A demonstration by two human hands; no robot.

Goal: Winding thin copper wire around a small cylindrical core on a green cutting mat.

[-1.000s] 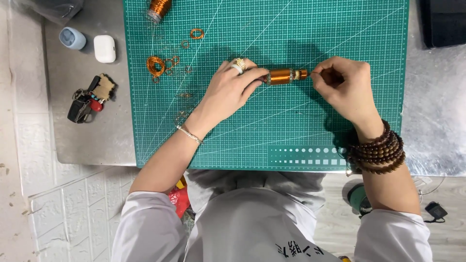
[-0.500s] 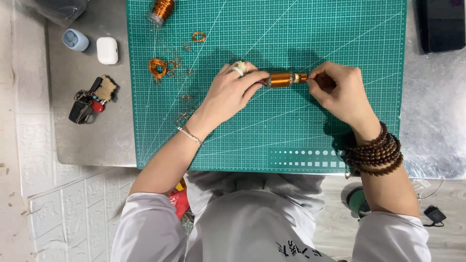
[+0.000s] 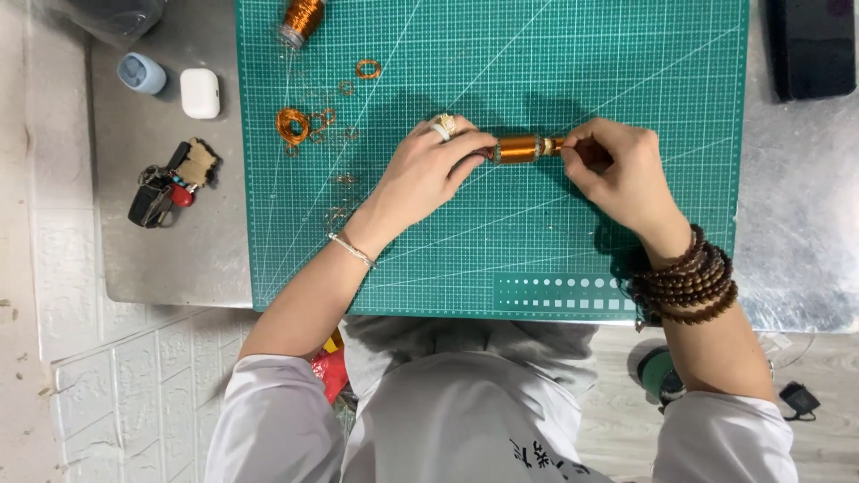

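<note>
A small spool of copper wire [image 3: 518, 148] is held level over the green cutting mat [image 3: 501, 72]. My left hand [image 3: 431, 170], with a ring on one finger and a thin bracelet at the wrist, grips the spool's left end. My right hand [image 3: 617, 170], with dark bead bracelets at the wrist, pinches its right end, fingers closed on the tip. Whether a wire strand runs from the tip I cannot tell.
A second copper spool [image 3: 300, 20] lies at the mat's top left, with loose wire coils [image 3: 293, 125] and small rings [image 3: 368, 68] below it. On the metal table left of the mat are a white earbud case [image 3: 199, 92], a blue cap [image 3: 140, 72] and a key bunch [image 3: 170, 183]. A dark object [image 3: 810, 45] sits top right.
Both hands stay on the spool. My right hand has shifted slightly left, closer to the spool's end; the view moved a little.
</note>
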